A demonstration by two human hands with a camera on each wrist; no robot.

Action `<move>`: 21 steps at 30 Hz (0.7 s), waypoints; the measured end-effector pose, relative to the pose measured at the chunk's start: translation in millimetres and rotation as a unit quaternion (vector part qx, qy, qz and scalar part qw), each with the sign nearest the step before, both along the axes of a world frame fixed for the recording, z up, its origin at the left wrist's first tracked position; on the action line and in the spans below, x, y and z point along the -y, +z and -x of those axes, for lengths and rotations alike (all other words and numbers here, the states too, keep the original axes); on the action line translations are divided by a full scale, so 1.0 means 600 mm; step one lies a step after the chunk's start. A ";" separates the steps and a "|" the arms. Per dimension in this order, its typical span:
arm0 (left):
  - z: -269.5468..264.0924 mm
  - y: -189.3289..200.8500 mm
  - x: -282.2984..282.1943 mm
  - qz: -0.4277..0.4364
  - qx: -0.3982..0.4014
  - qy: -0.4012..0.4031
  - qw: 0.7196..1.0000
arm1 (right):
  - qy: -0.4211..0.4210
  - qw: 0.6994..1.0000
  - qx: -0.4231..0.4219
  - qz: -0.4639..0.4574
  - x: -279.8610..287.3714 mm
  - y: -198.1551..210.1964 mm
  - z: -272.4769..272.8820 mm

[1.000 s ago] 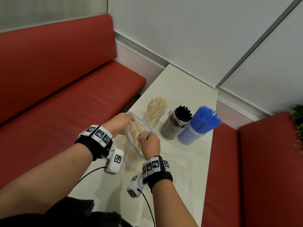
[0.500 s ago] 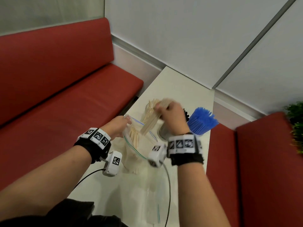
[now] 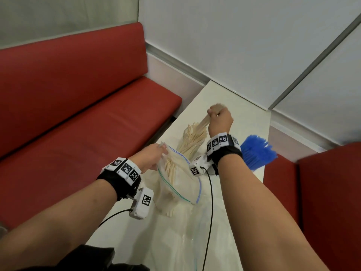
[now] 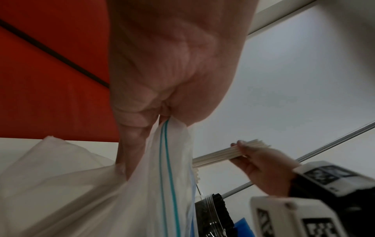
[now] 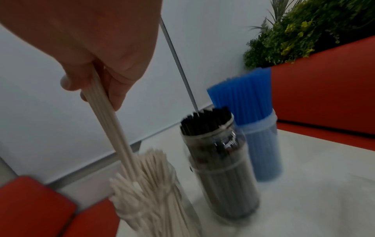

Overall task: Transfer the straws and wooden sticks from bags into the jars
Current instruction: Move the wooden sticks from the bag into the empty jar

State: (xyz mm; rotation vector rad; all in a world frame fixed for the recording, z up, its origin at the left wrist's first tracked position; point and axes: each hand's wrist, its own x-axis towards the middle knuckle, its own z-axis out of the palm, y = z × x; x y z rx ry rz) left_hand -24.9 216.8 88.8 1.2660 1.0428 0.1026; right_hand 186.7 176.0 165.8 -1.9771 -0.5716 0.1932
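Note:
My left hand [image 3: 150,156] pinches the rim of a clear zip bag [image 3: 176,182] and holds it open; several wooden sticks [image 3: 170,170] stand inside. In the left wrist view the fingers [image 4: 134,121] clamp the bag's green-striped zip edge [image 4: 168,176]. My right hand [image 3: 219,119] grips a small bundle of wooden sticks [image 5: 110,128] above the glass jar [image 3: 192,139], and the bundle's lower ends dip among the sticks in that jar [image 5: 150,184].
A jar of black straws [image 5: 221,168] and a jar of blue straws [image 3: 256,151] stand right of the stick jar. An empty zip bag [image 3: 197,249] lies on the white table [image 3: 242,106] near me. Red benches flank the table; a plant [image 5: 300,30] is behind the right one.
My right hand came out of the bag with a bundle of sticks and carried it up and away to the stick jar. The left hand kept its hold on the bag rim.

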 end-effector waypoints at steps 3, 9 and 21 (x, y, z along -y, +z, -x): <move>0.000 -0.001 -0.006 -0.001 0.003 -0.003 1.000 | 0.010 0.999 -0.012 0.031 -0.014 -0.051 -0.003; 0.009 -0.006 -0.015 0.004 0.009 0.000 1.000 | 0.053 0.995 -0.036 0.071 -0.015 -0.088 -0.005; 0.014 -0.002 -0.009 -0.009 0.010 -0.007 1.000 | 0.150 0.960 0.068 0.225 0.017 -0.092 0.005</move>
